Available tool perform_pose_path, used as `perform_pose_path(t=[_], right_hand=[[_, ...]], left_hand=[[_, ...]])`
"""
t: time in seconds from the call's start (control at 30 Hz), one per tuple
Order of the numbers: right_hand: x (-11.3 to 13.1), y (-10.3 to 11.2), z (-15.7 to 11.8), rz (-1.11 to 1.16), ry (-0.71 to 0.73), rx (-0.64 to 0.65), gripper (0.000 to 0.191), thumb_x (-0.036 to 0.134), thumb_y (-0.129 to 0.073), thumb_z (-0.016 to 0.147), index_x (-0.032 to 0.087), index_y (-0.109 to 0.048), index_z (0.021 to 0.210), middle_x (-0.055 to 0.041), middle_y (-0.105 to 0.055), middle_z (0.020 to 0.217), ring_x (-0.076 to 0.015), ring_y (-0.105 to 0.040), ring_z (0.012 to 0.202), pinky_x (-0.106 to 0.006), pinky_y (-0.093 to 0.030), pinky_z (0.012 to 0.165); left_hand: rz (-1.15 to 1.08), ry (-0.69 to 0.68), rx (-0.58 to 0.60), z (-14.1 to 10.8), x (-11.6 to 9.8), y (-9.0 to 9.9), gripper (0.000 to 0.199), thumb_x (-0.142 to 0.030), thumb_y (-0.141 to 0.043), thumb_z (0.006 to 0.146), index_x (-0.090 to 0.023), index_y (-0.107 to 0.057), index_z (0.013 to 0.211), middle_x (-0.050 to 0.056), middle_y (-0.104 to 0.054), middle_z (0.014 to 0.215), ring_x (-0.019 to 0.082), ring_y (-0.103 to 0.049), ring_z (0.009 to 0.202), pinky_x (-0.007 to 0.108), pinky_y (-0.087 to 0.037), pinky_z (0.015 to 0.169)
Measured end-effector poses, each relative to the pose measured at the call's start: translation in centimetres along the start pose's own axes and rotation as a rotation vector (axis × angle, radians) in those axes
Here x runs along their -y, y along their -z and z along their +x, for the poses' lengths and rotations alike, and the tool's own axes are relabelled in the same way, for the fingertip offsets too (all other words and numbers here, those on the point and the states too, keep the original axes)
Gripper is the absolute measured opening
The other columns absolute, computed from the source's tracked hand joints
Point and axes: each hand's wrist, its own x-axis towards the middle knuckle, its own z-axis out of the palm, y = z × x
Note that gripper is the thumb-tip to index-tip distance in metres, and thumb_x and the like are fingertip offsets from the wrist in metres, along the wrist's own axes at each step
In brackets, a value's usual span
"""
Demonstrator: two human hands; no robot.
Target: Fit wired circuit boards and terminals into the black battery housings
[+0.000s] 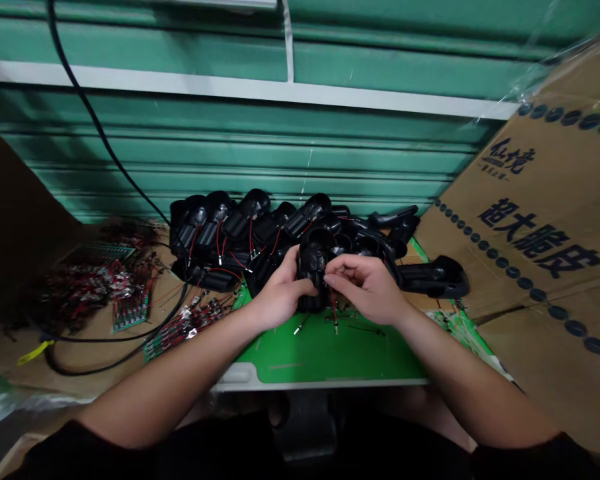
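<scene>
Black plastic housing (313, 273) (red-wired), left hand (280, 297) gripping, right hand (365, 288) touching

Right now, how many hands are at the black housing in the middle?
2: the left hand holds the housing on its left side, and the right hand is at its right side.

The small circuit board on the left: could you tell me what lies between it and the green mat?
In the head view, a black cable and a wired board strip separate the small circuit board from the green mat.
</scene>
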Motion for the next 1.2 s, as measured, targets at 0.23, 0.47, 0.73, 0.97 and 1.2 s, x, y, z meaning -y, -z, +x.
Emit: perform_pose_path(t=[0.23, 0.47, 0.73, 0.97, 1.2], right_hand=[[-0.8, -1.1, 0.4, -0.012, 0.19, -0.215, 0.023, 0.033, -0.076, 0.099, 0.011, -0.077, 0.093, -0.003, -0.057, 0.083, -0.0042, -0.053, 0.065, -0.017, -0.041, 0.056], [-1.6, -1.3, 0.3, -0.071, 0.22, -0.257, 0.022, 0.033, -0.075, 0.101, 0.012, -0.079, 0.095, -0.0033, -0.056, 0.084, -0.0051, -0.05, 0.066, -0.019, -0.039, 0.057], [-1.6, -1.8, 0.2, -0.152, 0.24, -0.296, 0.023, 0.033, -0.074, 0.103, 0.013, -0.08, 0.094, -0.0053, -0.06, 0.084, -0.0081, -0.051, 0.071, -0.023, -0.039, 0.063], [-1.6, -1.1, 0.2, -0.328, 0.365, -0.248, 0.019, 0.028, -0.069, 0.106, 0.013, -0.079, 0.1, -0.0054, -0.065, 0.087, -0.007, -0.051, 0.069, -0.023, -0.038, 0.061], [-1.2, -0.1, 0.1, -0.435, 0.458, -0.163, 0.016, 0.025, -0.069, 0.104, 0.013, -0.079, 0.108, -0.0069, -0.071, 0.096, -0.0069, -0.054, 0.068, -0.023, -0.043, 0.061]], left_hand=[[-0.023, -0.026, 0.03, 0.0, 0.0, -0.6, 0.061, -0.013, -0.081, 0.063, -0.016, -0.059, 0.12, 0.0, -0.067, 0.106, 0.015, -0.06, 0.104, 0.028, -0.047, 0.094], [-0.032, -0.041, 0.035, 0.0, 0.1, -0.5, 0.057, -0.014, -0.083, 0.066, -0.016, -0.062, 0.12, 0.001, -0.069, 0.111, 0.016, -0.06, 0.109, 0.029, -0.046, 0.098], [-0.031, -0.055, 0.03, -0.3, 0.1, -0.6, 0.052, -0.023, -0.085, 0.075, -0.017, -0.062, 0.122, 0.004, -0.071, 0.117, 0.017, -0.061, 0.112, 0.03, -0.045, 0.103], [0.004, -0.067, 0.029, -0.3, -0.1, -0.7, 0.049, -0.027, -0.083, 0.079, -0.014, -0.061, 0.12, 0.004, -0.069, 0.112, 0.016, -0.058, 0.108, 0.029, -0.045, 0.101], [0.061, -0.091, 0.031, -0.3, -0.4, -0.8, 0.053, -0.029, -0.083, 0.08, -0.013, -0.059, 0.124, 0.006, -0.069, 0.117, 0.018, -0.059, 0.113, 0.031, -0.046, 0.106]])
